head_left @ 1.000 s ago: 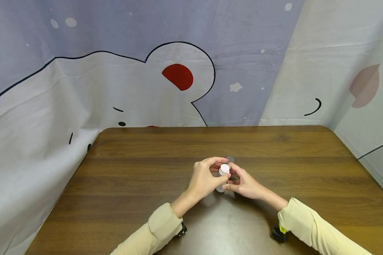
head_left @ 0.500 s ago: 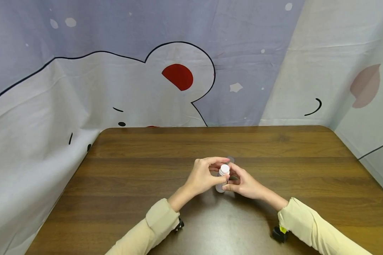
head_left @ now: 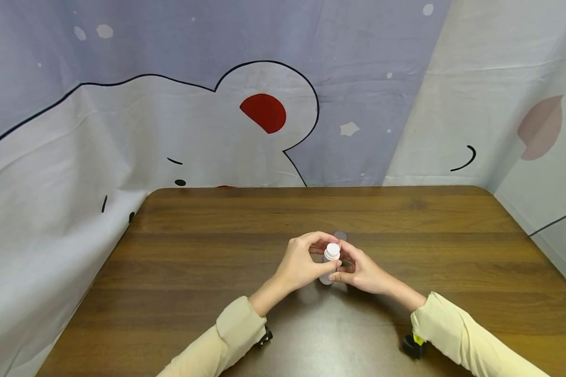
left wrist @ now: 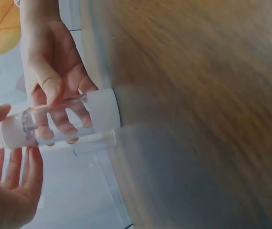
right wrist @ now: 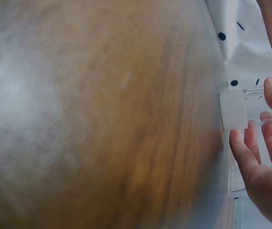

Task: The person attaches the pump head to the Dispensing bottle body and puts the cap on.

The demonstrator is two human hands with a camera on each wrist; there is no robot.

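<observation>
A small clear bottle (left wrist: 59,119) with a white base (left wrist: 103,109) and a white top (head_left: 332,251) stands upright on the table, between both hands. My left hand (head_left: 301,263) grips it around the white top, thumb on the near side and fingers on the far side. Lower down, my right hand (head_left: 364,272) holds the clear body, its thumb in front and its fingers curled behind. The right wrist view shows the white base at the tabletop beside the right fingers (right wrist: 243,150). Fingers hide part of the body.
Just behind the hands stands a clear round cap-like piece (head_left: 340,235), also visible past the bottle in the left wrist view. The brown wooden table (head_left: 207,251) reaches back to a printed curtain (head_left: 170,120), which also hangs along its left side.
My left thumb and fingertips shift slightly around the white top, and the left forearm moves a little to the left. The right hand and the bottle stay in place.
</observation>
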